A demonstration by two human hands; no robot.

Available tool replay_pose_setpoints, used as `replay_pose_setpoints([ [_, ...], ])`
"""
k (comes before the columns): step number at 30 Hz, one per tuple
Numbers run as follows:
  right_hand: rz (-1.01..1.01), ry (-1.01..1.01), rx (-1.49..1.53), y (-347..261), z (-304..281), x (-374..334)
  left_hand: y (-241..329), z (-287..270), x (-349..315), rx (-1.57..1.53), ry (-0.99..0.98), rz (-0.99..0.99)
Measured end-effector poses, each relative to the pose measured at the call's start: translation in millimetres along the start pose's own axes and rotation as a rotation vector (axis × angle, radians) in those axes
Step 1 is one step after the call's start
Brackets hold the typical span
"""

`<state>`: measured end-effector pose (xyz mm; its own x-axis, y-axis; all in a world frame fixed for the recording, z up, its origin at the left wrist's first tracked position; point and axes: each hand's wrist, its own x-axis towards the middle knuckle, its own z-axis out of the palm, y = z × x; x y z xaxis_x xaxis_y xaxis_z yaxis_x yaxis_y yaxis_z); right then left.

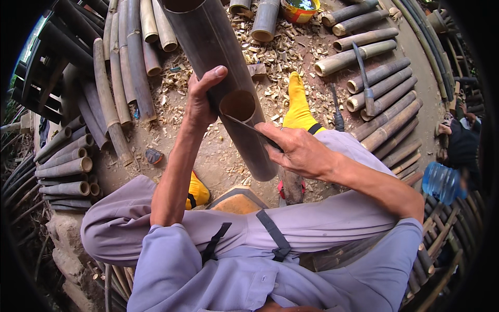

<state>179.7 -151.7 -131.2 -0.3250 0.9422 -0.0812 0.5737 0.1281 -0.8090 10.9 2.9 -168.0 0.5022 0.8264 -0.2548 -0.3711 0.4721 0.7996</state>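
Observation:
My left hand (201, 99) grips the cut end of a short bamboo tube (238, 105), thumb over its rim. That tube stands against a long thick bamboo pole (208, 41) running up and away from me. My right hand (297, 150) is shut on a knife (244, 125) whose dark blade lies across the tube's open end. My legs in grey trousers and yellow socks (299, 104) spread either side of the pole.
Cut bamboo lengths lie stacked at left (67, 166), top left (130, 62) and right (384, 93). Wood chips (280, 57) litter the dirt ground. A hatchet (367, 88) rests on the right stack. A blue water bottle (442, 182) lies at right, near another person (462, 140).

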Motion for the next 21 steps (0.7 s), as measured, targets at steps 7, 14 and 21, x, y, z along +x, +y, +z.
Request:
replay_pose_setpoints([
  [7,0.026,-0.047,0.108,2.3,-7.1,0.7,3.5,5.5,-1.1,0.056,-0.045,0.077],
  [14,0.058,0.041,0.208,6.8,18.3,-0.1,-0.1,0.4,-0.7,0.019,-0.053,0.076],
  [21,-0.052,0.219,0.126,17.9,-12.8,-24.5,-14.6,-18.9,7.5,-0.054,0.008,0.129],
])
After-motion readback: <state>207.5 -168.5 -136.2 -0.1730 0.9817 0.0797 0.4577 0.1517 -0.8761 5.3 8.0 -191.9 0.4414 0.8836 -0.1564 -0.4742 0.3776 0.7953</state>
